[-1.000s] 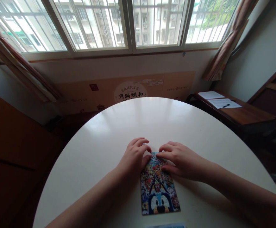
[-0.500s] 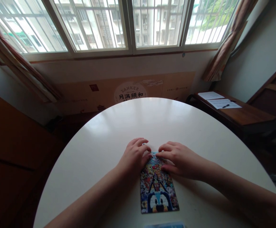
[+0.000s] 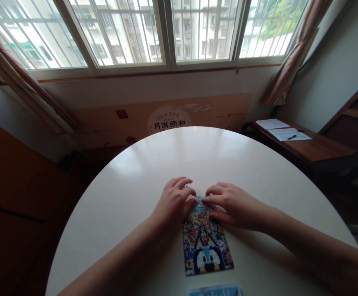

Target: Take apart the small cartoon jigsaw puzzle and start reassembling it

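A small upright-format jigsaw puzzle lies flat on the white table, with a crowded colourful pattern and a blue cartoon dog's face at its near end. My left hand is at its far left corner, thumb and forefinger bent close together on the edge. From the other side my right hand rests its forefinger on the far edge and its thumb on the right edge. The fingertips of both hands nearly meet there and cover part of the top. A tiny dark-and-blue bit shows under my left fingers; its kind is unclear.
The round white table fills the middle. A blue printed item is cut off at the near edge. On the right, a wooden side table bears papers and a pen. Barred windows stand beyond.
The view has shifted slightly, so more of the blue item at the bottom shows. Both hands stay at the puzzle's far edge, almost unmoved.
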The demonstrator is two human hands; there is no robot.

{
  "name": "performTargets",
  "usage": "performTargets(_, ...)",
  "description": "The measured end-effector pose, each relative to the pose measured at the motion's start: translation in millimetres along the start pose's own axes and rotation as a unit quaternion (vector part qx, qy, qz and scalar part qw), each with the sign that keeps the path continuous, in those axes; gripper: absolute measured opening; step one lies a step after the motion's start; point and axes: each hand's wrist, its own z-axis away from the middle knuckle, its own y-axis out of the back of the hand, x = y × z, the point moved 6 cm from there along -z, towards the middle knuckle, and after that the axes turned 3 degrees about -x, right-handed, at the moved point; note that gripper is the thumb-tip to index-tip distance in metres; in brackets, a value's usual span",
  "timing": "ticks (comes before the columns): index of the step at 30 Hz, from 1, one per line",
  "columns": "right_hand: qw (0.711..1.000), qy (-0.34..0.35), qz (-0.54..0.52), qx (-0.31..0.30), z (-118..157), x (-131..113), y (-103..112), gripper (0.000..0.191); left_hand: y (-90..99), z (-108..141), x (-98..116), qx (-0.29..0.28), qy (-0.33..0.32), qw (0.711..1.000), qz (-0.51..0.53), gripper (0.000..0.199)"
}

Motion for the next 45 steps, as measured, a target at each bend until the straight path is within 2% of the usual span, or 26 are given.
performTargets(8, 1.000, -0.004, -0.003, -0.002, 0, 2, -1, 0.030, 4.6, 0, 1, 0.031, -0.015, 0.999, -0.013, 0.013)
performTargets(12, 1.000, -0.006, -0.003, -0.010, 1, 4, -2, 0.031, 11.2, -1, -3, 0.047, -0.010, 0.998, -0.049, 0.009)
performTargets(20, 1.000, -0.001, -0.008, -0.019, 5, 5, -4, 0.032, 33.9, -1, -39, 0.092, 0.096, 0.985, -0.111, 0.012)
performTargets(28, 1.000, 0.003, -0.005, -0.009, 4, 2, -2, 0.032, 18.6, -2, -51, 0.053, 0.124, 0.987, -0.084, 0.014)
performTargets(32, 1.000, 0.007, 0.003, 0.018, 1, -3, -6, 0.033, 17.0, -2, -54, 0.056, 0.124, 0.987, -0.086, 0.023)
performTargets(35, 0.999, 0.002, 0.008, 0.045, -1, -6, -11, 0.035, 22.2, -3, -48, 0.079, 0.111, 0.987, -0.090, 0.026)
performTargets(38, 0.998, -0.007, 0.014, 0.066, -2, -6, -11, 0.036, 25.2, -1, -28, 0.088, 0.077, 0.989, -0.087, 0.021)
performTargets(42, 0.997, -0.005, 0.018, 0.076, 1, -3, -4, 0.020, 16.2, 3, 3, 0.045, 0.029, 0.996, -0.073, 0.014)
performTargets(45, 0.997, 0.011, 0.020, 0.069, 2, -2, -1, 0.019, 8.0, 6, 17, 0.007, 0.016, 0.997, -0.072, 0.017)
